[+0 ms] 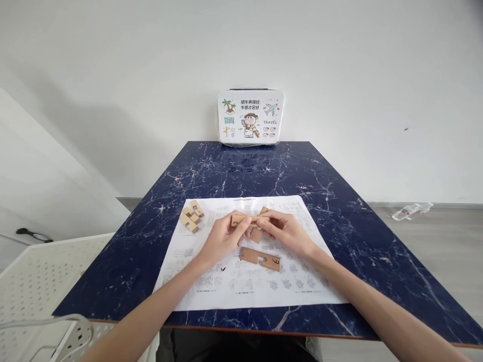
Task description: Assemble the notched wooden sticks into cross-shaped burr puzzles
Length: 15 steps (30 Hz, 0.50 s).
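My left hand [222,238] and my right hand [286,231] meet over a printed white sheet [241,286] on the dark blue marble table [339,201]. Both are closed round crossed wooden puzzle pieces [251,221], the left pinching one end of a notched bar, the right gripping the other end. Just in front of my hands a loose notched wooden bar [261,258] marked with letters lies flat on the sheet. A small cluster of joined wooden pieces [191,215] sits on the sheet's far left corner, apart from my hands.
A white box with cartoon drawings [250,118] stands against the wall at the table's far edge. A white perforated rack [37,281] and a power strip [73,334] are at my lower left. A clear plastic bottle [409,210] lies on the floor at right.
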### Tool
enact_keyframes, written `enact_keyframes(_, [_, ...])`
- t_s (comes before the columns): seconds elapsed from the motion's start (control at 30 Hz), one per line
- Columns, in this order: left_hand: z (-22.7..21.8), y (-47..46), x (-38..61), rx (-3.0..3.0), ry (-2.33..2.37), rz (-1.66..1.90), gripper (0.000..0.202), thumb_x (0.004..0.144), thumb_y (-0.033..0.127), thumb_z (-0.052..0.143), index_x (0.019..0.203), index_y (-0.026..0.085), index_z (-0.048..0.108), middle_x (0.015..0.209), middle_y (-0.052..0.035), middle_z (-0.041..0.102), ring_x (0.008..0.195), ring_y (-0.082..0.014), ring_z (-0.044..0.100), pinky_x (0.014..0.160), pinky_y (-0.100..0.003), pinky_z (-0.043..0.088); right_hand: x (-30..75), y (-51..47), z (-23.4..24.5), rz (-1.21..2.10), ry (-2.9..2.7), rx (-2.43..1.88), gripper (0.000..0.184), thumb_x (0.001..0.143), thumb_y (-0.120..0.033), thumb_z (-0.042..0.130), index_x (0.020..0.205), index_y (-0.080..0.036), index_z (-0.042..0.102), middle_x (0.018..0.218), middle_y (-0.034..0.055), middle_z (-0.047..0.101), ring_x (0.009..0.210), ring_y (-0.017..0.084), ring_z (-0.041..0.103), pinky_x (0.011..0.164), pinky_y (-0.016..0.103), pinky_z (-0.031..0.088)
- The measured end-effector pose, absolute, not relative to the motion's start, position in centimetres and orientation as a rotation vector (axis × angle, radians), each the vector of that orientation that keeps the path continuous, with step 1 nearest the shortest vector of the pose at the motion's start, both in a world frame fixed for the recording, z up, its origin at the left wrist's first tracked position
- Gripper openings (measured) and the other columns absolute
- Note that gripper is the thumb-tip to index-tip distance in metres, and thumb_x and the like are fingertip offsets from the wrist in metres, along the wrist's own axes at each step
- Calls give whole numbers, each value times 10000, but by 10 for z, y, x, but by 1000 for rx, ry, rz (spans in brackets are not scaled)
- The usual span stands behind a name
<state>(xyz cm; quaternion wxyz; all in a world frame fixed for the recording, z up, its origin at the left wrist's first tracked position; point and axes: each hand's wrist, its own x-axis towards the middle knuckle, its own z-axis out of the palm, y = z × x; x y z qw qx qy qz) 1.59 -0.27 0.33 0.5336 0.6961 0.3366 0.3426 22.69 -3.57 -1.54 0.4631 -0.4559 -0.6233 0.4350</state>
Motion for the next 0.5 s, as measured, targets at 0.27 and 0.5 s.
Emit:
enact_keyframes(0.27, [3, 7, 15, 1434, 876, 923, 336, 996, 486, 649, 989, 151, 673, 988, -105, 756, 561, -111, 632, 477, -225, 445, 234, -33, -21, 909, -1576, -1267, 309, 1053, -495, 509, 1100, -236, 672, 787, 16, 614, 675, 185, 543, 635, 332, 436])
enact_keyframes(0.5, [-1, 8, 13, 1404, 800, 810, 379, 982, 502, 677, 1166, 174, 621, 1064, -117, 784, 572, -137, 694, 506, -245, 504, 228, -37, -31, 633, -1930, -1325, 235, 1063, -336, 515, 1255, -238, 611, 767, -15, 571, 592, 155, 516, 603, 317, 410])
